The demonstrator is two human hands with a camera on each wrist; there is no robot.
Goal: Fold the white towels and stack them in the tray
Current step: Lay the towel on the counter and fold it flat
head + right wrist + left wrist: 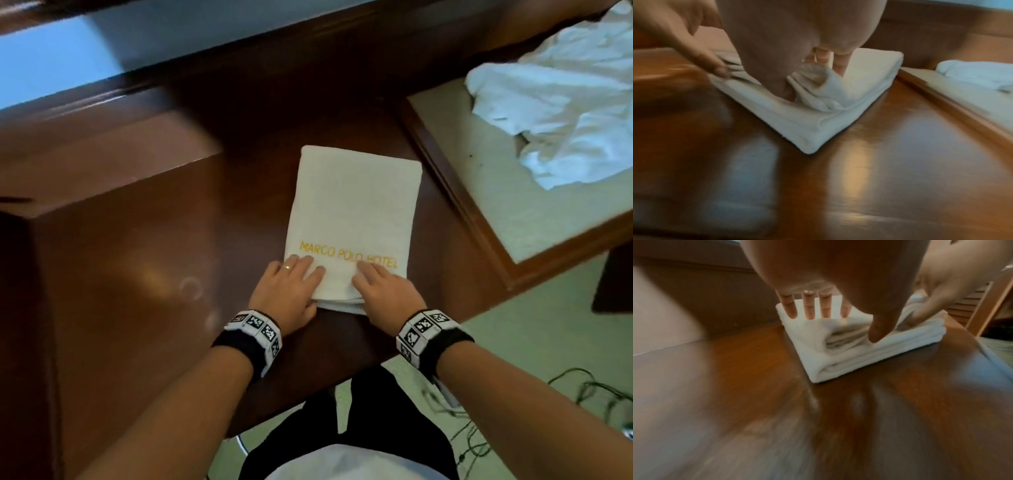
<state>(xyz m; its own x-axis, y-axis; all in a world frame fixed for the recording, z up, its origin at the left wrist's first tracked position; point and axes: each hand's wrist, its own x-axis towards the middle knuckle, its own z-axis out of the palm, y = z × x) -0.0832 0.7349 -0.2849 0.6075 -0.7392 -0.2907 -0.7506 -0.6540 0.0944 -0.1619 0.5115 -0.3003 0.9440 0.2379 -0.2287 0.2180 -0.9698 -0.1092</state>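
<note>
A folded white towel (pixel 352 212) with yellow "MARCO POLO HOTEL" lettering lies flat on the dark wooden table (pixel 154 274). Both hands are at its near edge. My left hand (pixel 301 277) has straight fingers (pixel 809 308) on top and its thumb pushed in among the edge layers, pinching the near left corner. My right hand (pixel 373 277) pinches the upper layers at the near right, bunching up a fold of the towel (pixel 818 87). The wooden tray (pixel 455 192) stands at the right, holding crumpled white towels (pixel 565 113).
A raised wooden ledge (pixel 102 154) runs along the left and back of the table. The table's front edge is just under my wrists. Cables (pixel 582 387) lie on the pale floor at the lower right.
</note>
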